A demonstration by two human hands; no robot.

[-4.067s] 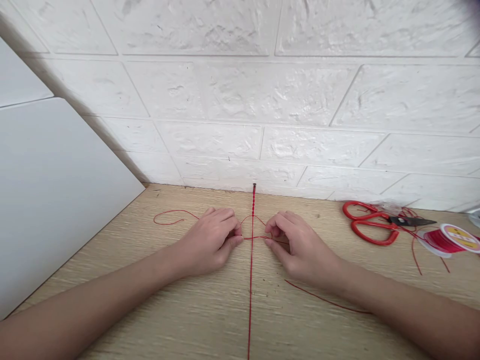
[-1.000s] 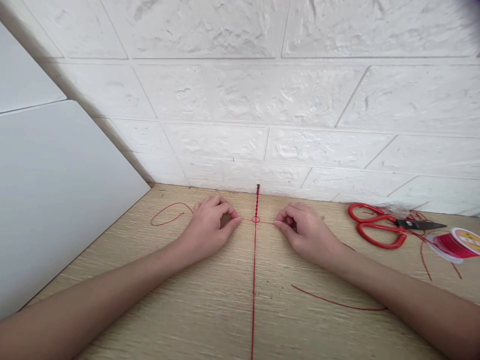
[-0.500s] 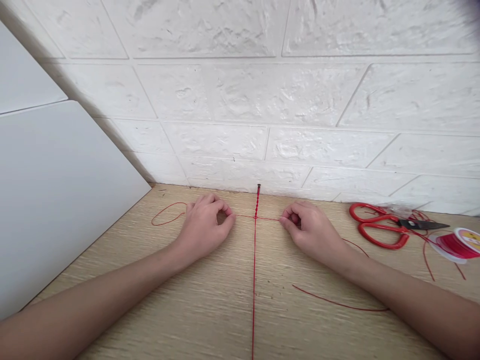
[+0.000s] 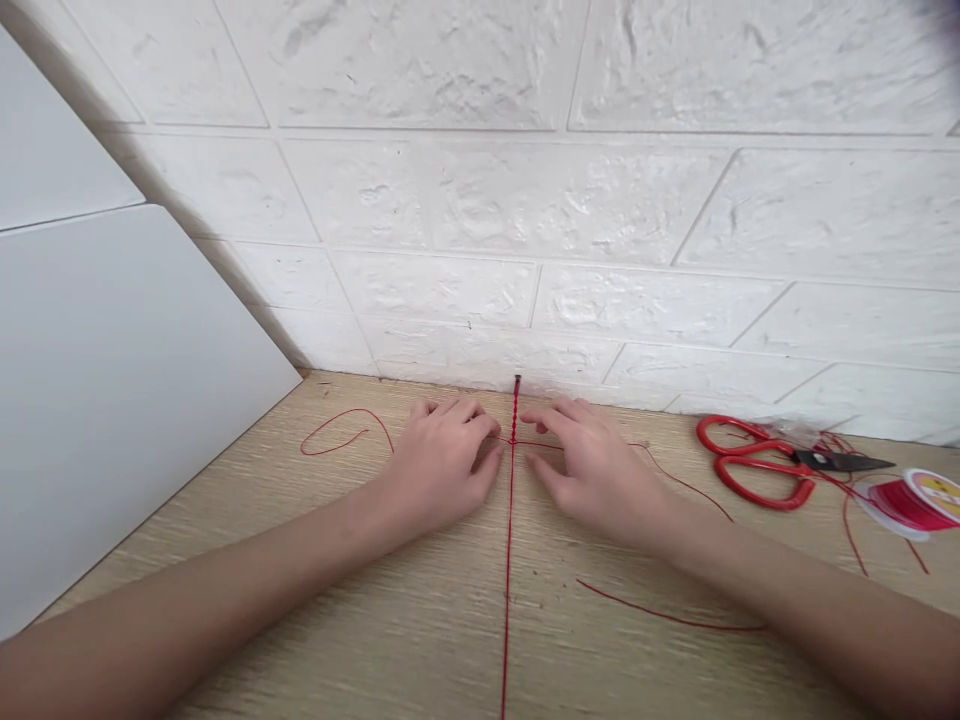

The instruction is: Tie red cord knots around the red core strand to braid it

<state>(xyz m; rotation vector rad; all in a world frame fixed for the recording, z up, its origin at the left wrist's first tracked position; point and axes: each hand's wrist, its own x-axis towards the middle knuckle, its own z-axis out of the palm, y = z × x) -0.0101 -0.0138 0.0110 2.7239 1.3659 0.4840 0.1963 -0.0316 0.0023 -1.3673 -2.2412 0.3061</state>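
Observation:
A red cord (image 4: 507, 580) runs from the lower edge of the view up to a small knot, where a short twisted red braid (image 4: 515, 408) reaches the dark peg (image 4: 517, 378) at the wall's foot. Another thin red thread (image 4: 544, 444) crosses at the knot, passing toward both hands. My left hand (image 4: 446, 460) is just left of the knot, thumb and forefinger slightly apart around the thread. To the right of the braid, my right hand (image 4: 600, 465) has thumb and fingers spread, with the thread passing between them. The thread's left end (image 4: 337, 412) lies looped on the table.
Red-handled scissors (image 4: 757, 475) lie at the right, beside a spool of red thread (image 4: 911, 503) and loose scraps. A white brick-pattern wall (image 4: 465, 200) rises behind the wooden table (image 4: 360, 620). White panels (image 4: 150, 380) stand at the left.
Both hands have moved inward to the knot. My right fingers have let go of the thread and spread; my left thumb and forefinger have parted from their pinch.

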